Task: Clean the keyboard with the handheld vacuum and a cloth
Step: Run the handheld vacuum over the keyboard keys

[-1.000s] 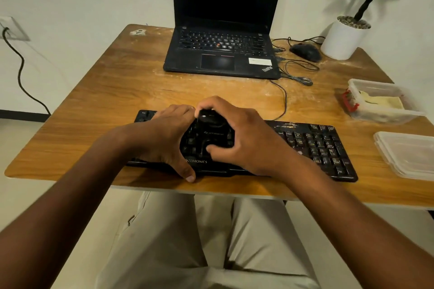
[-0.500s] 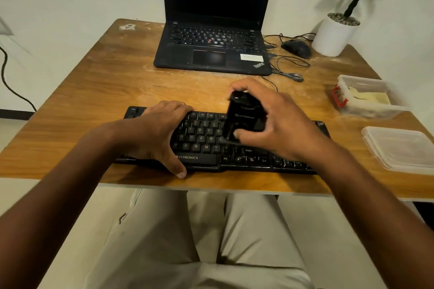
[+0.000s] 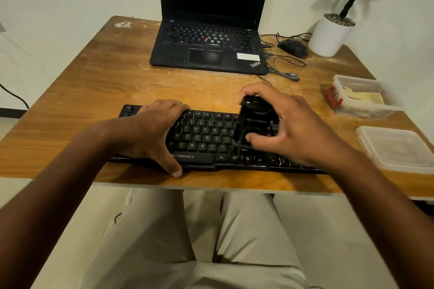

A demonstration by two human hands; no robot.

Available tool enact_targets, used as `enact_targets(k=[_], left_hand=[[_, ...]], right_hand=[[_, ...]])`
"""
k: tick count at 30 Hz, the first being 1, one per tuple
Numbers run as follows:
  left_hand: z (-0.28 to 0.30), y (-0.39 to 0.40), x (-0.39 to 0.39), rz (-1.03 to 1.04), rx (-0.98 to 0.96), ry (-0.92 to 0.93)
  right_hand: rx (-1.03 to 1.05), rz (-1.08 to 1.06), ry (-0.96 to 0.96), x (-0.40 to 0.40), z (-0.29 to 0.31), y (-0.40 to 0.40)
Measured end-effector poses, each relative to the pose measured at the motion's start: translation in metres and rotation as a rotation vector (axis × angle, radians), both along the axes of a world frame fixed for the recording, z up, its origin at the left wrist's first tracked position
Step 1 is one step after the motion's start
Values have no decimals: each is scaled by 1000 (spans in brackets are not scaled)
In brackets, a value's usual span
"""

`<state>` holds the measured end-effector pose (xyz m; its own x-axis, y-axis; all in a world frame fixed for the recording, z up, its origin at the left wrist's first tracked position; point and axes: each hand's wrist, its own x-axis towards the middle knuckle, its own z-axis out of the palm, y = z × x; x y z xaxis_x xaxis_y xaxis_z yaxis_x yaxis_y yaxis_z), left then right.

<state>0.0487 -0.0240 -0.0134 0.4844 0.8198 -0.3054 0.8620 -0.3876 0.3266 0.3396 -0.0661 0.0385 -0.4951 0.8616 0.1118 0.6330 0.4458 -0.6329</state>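
A black keyboard point(image 3: 202, 138) lies along the front edge of the wooden table point(image 3: 112, 82). My right hand point(image 3: 288, 124) grips a small black handheld vacuum point(image 3: 254, 122) upright on the keys right of centre, thumb on its lower front. My left hand point(image 3: 155, 131) rests flat on the keyboard's left part, fingers over the far edge and thumb down at the near edge. A pale cloth point(image 3: 362, 97) lies inside a clear box at the right.
An open black laptop point(image 3: 211, 47) stands at the back, with a mouse point(image 3: 293, 48) and loose cables point(image 3: 284, 65) to its right. A white plant pot point(image 3: 330, 35) occupies the back right corner. A clear box point(image 3: 366, 112) and a clear lid point(image 3: 397, 148) sit at the right.
My right hand has slid the vacuum to the right along the keyboard, away from my left hand. My left hand has stayed on the keyboard's left part.
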Motion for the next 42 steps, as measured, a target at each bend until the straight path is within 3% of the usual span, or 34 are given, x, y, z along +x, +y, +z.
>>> enact_targets(k=[4,10,17,22,27,29,35,42], left_hand=[[0,0,-1,6,-3,-13],[3,-2,2,12,-13,-10],[2,-1,1,13,-5,-7],[2,-2,1,2,5,-2],[1,-2,1,13,-7,-3],[2,-2,1,15,-8,-5],[4,-4,2,10,-12,-9],[-2,1,-1,-7,-12,-5]], right_hand=[[-14,128,-24,-25,-13,-1],[-90,34,-278,22,10,8],[-48,85,79,-29,-10,-8],[-82,95,22,-15,-17,-10],[-123,44,-211,25,7,-6],[-99,36,-196,23,11,-5],[-78,45,108,-8,-19,-13],[-16,-39,-74,34,-8,-13]])
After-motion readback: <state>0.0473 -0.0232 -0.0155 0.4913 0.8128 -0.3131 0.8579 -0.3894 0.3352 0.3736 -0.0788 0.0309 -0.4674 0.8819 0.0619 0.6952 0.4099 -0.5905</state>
